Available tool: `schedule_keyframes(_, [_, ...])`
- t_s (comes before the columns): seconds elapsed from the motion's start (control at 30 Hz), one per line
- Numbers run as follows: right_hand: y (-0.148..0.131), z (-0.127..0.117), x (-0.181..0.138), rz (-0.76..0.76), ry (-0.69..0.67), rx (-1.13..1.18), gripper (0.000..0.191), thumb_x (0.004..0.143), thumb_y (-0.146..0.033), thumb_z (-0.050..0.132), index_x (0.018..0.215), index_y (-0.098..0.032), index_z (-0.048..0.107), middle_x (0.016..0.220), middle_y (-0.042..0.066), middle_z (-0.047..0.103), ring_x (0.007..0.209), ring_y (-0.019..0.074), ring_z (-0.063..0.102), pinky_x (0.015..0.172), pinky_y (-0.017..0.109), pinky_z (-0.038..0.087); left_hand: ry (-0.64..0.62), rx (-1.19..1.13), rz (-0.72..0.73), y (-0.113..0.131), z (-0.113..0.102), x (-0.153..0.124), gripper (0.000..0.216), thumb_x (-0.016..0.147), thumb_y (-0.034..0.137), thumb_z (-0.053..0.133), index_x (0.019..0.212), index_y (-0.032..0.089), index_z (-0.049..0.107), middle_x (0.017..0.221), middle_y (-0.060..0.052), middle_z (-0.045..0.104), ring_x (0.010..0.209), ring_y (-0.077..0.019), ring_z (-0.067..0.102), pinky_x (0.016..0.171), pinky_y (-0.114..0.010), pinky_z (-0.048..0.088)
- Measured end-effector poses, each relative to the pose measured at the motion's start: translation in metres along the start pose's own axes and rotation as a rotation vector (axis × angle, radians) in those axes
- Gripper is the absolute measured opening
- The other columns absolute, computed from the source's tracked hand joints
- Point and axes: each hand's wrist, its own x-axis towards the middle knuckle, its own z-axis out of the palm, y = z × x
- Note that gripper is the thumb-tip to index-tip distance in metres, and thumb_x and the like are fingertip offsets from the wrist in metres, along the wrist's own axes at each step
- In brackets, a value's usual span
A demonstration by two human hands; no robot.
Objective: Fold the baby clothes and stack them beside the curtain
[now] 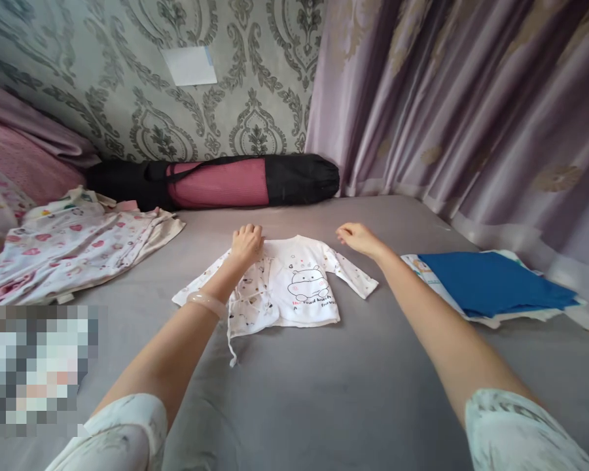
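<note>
A small white baby shirt lies spread on the grey bed sheet, with a cartoon animal and lettering on its front. Its sleeves reach out to both sides, and a thin tie hangs from the lower left edge. My left hand is at the left shoulder of the shirt, fingers curled down on the cloth; the fingertips are hidden. Off the shirt's upper right corner, my right hand hovers over the sheet with its fingers drawn together. Nothing shows in it, and it looks apart from the cloth.
Printed baby clothes lie piled at the left. To the right is a stack topped with blue cloth. A long black and pink bag rests along the wall, beside purple curtains. A blurred patch covers the lower left.
</note>
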Motion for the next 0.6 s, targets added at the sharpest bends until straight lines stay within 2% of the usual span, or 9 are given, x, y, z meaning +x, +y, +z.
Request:
schedule_keyframes(0.1, [0.025,-0.024,-0.039,0.235,-0.123,-0.001,0.019,0.087,-0.024,0.052,0.078,-0.014,0.064,0.073,0.005,0.069,0.058,0.0097,0.060,0.055,0.019,0.046,0.019,-0.141,0.094,0.027,-0.004,0.002,0.032,0.093,0.025,0.037,0.119,0.016,0.054,0.117,-0.015,0.058,0.110,-0.0283,0.052,0.090,-0.039,0.039])
schedule_keyframes(0.2, [0.035,-0.031,-0.072,0.375,-0.193,-0.072,0.020,0.083,-0.030,0.060,0.071,-0.015,0.063,0.064,0.002,0.064,0.051,0.0083,0.055,0.049,0.017,0.043,-0.014,-0.291,0.242,0.059,-0.001,0.007,0.029,0.092,0.019,0.039,0.112,0.014,0.059,0.113,-0.014,0.060,0.107,-0.0260,0.054,0.092,-0.038,0.041])
schedule_keyframes(0.33, [0.034,-0.027,-0.090,0.330,-0.232,-0.259,0.021,0.075,-0.037,0.067,0.072,-0.017,0.067,0.052,-0.003,0.057,0.047,0.0084,0.051,0.045,0.017,0.035,-0.010,-0.456,0.347,0.096,0.018,0.012,0.030,0.088,0.012,0.039,0.109,0.012,0.061,0.110,-0.015,0.063,0.104,-0.0245,0.058,0.094,-0.038,0.045])
schedule_keyframes(0.43, [0.029,-0.024,-0.090,0.302,-0.246,-0.312,0.017,0.068,-0.034,0.069,0.069,-0.017,0.068,0.052,-0.004,0.055,0.049,0.0079,0.049,0.045,0.018,0.030,0.063,-0.569,0.370,0.109,0.037,0.011,0.032,0.087,0.011,0.037,0.109,0.012,0.061,0.109,-0.015,0.064,0.104,-0.0246,0.059,0.094,-0.039,0.047])
schedule_keyframes(0.53, [0.027,-0.025,-0.087,0.335,-0.226,-0.177,0.011,0.065,-0.026,0.069,0.068,-0.016,0.066,0.051,-0.006,0.052,0.049,0.0076,0.045,0.046,0.019,0.028,0.139,-0.645,0.393,0.111,0.052,0.007,0.031,0.089,0.014,0.036,0.108,0.011,0.060,0.109,-0.016,0.064,0.105,-0.0248,0.059,0.096,-0.041,0.047])
schedule_keyframes(0.6, [0.028,-0.027,-0.085,0.367,-0.159,-0.029,0.008,0.064,-0.022,0.066,0.068,-0.016,0.064,0.050,-0.007,0.051,0.049,0.0079,0.044,0.046,0.019,0.028,0.165,-0.668,0.404,0.110,0.057,0.005,0.032,0.089,0.014,0.036,0.110,0.010,0.059,0.111,-0.017,0.063,0.108,-0.0240,0.058,0.099,-0.040,0.045])
